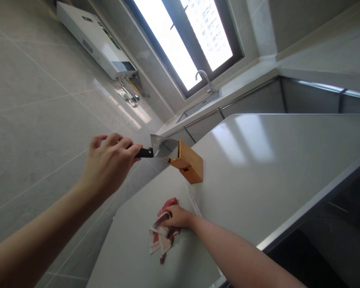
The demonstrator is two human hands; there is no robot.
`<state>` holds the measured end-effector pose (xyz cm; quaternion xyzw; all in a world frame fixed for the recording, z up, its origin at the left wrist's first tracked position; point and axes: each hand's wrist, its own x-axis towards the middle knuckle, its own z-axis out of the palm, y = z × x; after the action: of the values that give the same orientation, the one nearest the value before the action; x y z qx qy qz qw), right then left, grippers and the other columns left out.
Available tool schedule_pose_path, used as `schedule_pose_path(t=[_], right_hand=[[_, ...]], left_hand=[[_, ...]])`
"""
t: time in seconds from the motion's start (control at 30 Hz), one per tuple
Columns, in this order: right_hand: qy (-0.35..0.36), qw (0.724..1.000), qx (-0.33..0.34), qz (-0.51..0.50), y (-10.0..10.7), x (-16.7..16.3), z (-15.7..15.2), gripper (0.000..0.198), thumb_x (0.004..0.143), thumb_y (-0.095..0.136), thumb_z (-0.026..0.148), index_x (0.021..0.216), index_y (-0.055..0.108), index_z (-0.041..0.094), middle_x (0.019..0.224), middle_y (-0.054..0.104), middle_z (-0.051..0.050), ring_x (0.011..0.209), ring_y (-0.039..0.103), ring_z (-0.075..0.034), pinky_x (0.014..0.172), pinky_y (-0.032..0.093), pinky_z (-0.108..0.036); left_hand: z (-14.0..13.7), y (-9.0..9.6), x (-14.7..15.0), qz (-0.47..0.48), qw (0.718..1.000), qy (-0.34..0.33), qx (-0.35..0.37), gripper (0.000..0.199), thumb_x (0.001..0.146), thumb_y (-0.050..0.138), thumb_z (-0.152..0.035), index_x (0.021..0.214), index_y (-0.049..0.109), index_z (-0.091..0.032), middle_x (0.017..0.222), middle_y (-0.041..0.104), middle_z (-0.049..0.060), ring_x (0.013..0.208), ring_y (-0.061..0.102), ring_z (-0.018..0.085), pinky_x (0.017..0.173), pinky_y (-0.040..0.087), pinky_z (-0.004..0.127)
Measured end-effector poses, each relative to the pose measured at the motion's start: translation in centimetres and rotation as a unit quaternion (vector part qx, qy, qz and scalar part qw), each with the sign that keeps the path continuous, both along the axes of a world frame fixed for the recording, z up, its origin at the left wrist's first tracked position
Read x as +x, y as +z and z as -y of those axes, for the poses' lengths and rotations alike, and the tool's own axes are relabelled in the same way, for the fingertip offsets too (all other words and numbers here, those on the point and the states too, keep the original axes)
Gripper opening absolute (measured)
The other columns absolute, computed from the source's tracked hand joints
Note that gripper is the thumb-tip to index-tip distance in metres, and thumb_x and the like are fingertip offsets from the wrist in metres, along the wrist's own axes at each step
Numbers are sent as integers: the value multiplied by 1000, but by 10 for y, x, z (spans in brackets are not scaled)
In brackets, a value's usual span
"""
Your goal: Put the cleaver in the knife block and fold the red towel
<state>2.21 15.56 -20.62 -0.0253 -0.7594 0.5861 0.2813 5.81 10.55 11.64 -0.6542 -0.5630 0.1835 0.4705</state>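
My left hand point(114, 158) is closed round the black handle of a cleaver point(166, 146). The cleaver's broad steel blade is partly inside the slot of a wooden knife block point(191, 160), which stands on the pale tabletop point(276, 180). Lower down, my right hand point(176, 217) grips a crumpled red and white cloth point(162, 238) that rests on the table. Its fingertips are partly covered by the cloth's folds.
Beyond the table runs a counter with a sink point(202, 105) and a curved faucet point(204, 78) under a window point(186, 36). A white water heater point(93, 40) hangs on the tiled wall at left. The table's metal-trimmed edge point(315, 200) runs along the right.
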Motion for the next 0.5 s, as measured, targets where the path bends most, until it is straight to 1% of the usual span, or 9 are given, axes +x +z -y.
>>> schedule_pose_path(t=[0.07, 0.2, 0.33, 0.5], right_hand=[[1, 1000, -1, -1, 0, -1, 0, 20, 68, 69, 25, 85, 69, 16, 74, 63, 1, 73, 58, -13, 63, 41, -20], [-2, 1000, 1, 2, -2, -3, 0, 19, 68, 69, 26, 84, 69, 16, 73, 63, 1, 73, 58, -14, 62, 41, -19], [-9, 1000, 9, 8, -4, -4, -1, 21, 67, 70, 27, 85, 69, 16, 74, 64, 1, 74, 59, -15, 64, 42, -20], [-16, 1000, 16, 7, -7, -7, -1, 26, 67, 70, 29, 90, 70, 16, 80, 66, -1, 79, 60, -16, 67, 43, -21]], left_hand=[[-10, -3, -4, -4, 1000, 1, -3, 23, 83, 50, -25, 101, 65, -25, 93, 65, 9, 97, 50, 30, 86, 30, 50], [-21, -10, -10, 24, 999, -29, 8, 22, 85, 50, -26, 101, 64, -24, 94, 65, 11, 100, 51, 31, 87, 29, 48], [-19, -14, -10, 23, 999, -35, 12, 22, 86, 49, -27, 103, 64, -24, 95, 65, 11, 102, 51, 31, 88, 29, 48], [-15, -9, -19, 29, 999, -30, 18, 22, 86, 50, -27, 104, 63, -25, 97, 65, 9, 101, 51, 29, 89, 28, 49]])
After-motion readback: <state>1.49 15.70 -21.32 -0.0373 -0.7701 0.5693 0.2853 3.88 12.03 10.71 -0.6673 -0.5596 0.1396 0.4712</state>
